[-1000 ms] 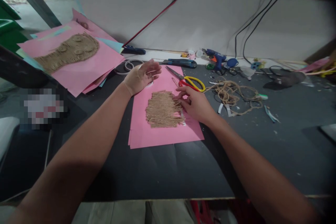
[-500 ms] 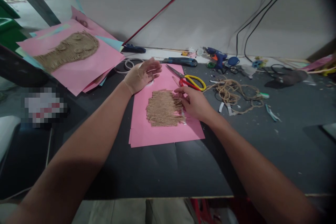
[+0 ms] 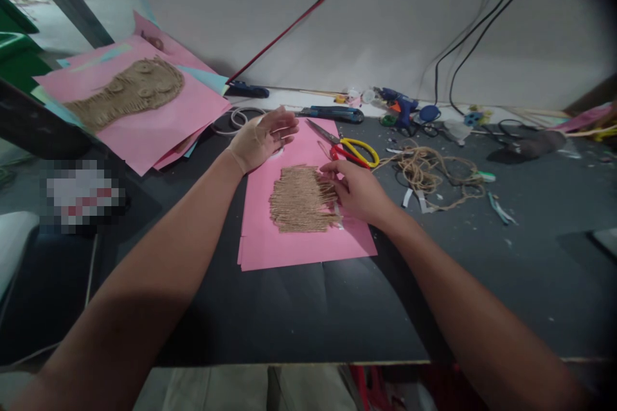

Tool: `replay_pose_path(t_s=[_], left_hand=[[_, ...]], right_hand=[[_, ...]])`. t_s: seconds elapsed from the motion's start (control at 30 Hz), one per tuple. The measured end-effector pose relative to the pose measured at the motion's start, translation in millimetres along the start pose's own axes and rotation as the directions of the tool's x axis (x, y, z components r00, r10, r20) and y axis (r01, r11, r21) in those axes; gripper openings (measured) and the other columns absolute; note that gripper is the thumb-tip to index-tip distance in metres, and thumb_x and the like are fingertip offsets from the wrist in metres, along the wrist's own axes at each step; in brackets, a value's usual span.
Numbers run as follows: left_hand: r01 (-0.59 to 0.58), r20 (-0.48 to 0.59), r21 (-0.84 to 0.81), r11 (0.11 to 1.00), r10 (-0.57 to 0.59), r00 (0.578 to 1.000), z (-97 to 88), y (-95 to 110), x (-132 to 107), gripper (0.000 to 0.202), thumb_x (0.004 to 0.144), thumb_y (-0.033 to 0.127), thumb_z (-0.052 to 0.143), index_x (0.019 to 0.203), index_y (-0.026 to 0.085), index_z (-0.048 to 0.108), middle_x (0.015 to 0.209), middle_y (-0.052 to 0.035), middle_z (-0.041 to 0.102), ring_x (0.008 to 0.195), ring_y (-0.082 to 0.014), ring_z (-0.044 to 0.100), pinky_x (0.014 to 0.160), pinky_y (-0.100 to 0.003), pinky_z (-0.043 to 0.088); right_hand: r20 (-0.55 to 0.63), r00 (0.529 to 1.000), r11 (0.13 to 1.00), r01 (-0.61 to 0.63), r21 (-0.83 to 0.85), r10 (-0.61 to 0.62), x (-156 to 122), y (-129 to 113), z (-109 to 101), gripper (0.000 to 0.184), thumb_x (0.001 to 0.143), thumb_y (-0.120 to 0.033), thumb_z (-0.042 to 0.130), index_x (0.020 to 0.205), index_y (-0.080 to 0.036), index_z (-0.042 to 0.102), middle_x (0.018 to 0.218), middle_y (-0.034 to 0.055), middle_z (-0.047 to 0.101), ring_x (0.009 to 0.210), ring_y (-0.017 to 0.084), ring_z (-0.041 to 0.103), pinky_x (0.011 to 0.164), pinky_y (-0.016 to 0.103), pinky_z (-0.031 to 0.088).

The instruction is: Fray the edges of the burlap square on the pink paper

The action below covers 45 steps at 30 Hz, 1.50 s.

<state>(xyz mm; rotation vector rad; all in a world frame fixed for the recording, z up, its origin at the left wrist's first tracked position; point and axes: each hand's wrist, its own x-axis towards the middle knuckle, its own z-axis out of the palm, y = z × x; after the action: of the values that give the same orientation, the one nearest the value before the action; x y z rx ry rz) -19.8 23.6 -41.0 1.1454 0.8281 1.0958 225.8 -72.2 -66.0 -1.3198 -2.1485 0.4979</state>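
On the dark table point(image 3: 289, 314) lies a pink paper sheet point(image 3: 299, 250) bearing a patch of twine strands point(image 3: 301, 199). The right hand point(image 3: 359, 191), fingers curled narrowly, touches the patch's right edge; any grip is unclear. The left hand point(image 3: 263, 138) spreads wide at the sheet's top edge, near the scissors point(image 3: 354, 151).

No text, label, brand, number or sign can be read anywhere in view; any markings on the blue-and-black utility knife point(image 3: 332, 114) and the blue hot-glue gun point(image 3: 400, 104) are too small to resolve.
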Motion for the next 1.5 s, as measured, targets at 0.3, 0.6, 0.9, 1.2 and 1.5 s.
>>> replay_pose_path(t_s=[0.3, 0.6, 0.9, 1.2, 1.5], left_hand=[[-0.006, -0.006, 0.033, 0.999, 0.006, 1.000, -1.0, 0.2, -0.1, 0.037, 0.091, 0.058, 0.066, 0.108, 0.025, 0.073, 0.123, -0.0086, 0.074, 0.130, -0.0283, 0.063, 0.102, -0.043, 0.052], [-0.008, 0.002, -0.048, 0.999, 0.008, 1.000, -4.2, -3.0, 2.6, 0.030, 0.092, 0.050, 0.066, 0.102, 0.024, 0.074, 0.120, -0.0086, 0.075, 0.128, -0.0268, 0.065, 0.104, -0.042, 0.052], [0.004, -0.027, -0.039, 0.999, -0.005, 1.000, 2.3, 1.2, -1.1, 0.031, 0.091, 0.051, 0.068, 0.099, 0.022, 0.073, 0.118, -0.0078, 0.075, 0.127, -0.0263, 0.065, 0.107, -0.041, 0.051], [-0.030, 0.031, 0.329, 0.944, 0.021, 0.999, 12.5, 0.7, -5.5, 0.031, 0.085, 0.049, 0.077, 0.097, 0.021, 0.077, 0.103, -0.0084, 0.077, 0.095, -0.0221, 0.070, 0.095, -0.040, 0.055], [-0.169, 0.170, 0.716, 0.677, 0.066, 0.983, 21.5, -3.8, 1.1, 0.015, 0.075, 0.037, 0.082, 0.083, 0.025, 0.083, 0.088, -0.0066, 0.079, 0.085, -0.0250, 0.071, 0.084, -0.040, 0.054]], right_hand=[[-0.015, 0.999, 0.998, 0.034, 0.057, -0.033, -5.2, 1.0, -9.4, 0.038, 0.093, -0.019, 0.062, 0.131, -0.015, 0.062, 0.114, 0.0134, 0.073, 0.088, 0.022, 0.068, 0.072, 0.035, 0.052], [0.028, 1.000, 0.994, 0.005, 0.112, -0.008, -7.9, -1.7, -9.8, 0.044, 0.090, -0.012, 0.057, 0.133, -0.018, 0.059, 0.111, 0.0096, 0.076, 0.069, 0.015, 0.063, 0.063, 0.030, 0.049], [0.024, 1.000, 0.997, 0.015, 0.081, -0.017, -7.8, -1.4, -8.8, 0.044, 0.088, -0.012, 0.058, 0.132, -0.016, 0.060, 0.107, 0.0095, 0.074, 0.067, 0.015, 0.060, 0.063, 0.031, 0.047], [0.011, 1.000, 0.999, 0.007, 0.048, -0.007, -8.7, -5.2, -8.5, 0.044, 0.089, -0.011, 0.056, 0.132, -0.018, 0.060, 0.118, 0.0126, 0.074, 0.075, 0.018, 0.064, 0.066, 0.033, 0.048], [0.032, 0.999, 0.999, -0.012, 0.033, 0.011, -8.5, -8.1, -9.4, 0.046, 0.088, -0.009, 0.055, 0.134, -0.018, 0.060, 0.118, 0.0125, 0.074, 0.082, 0.021, 0.067, 0.072, 0.035, 0.051]])
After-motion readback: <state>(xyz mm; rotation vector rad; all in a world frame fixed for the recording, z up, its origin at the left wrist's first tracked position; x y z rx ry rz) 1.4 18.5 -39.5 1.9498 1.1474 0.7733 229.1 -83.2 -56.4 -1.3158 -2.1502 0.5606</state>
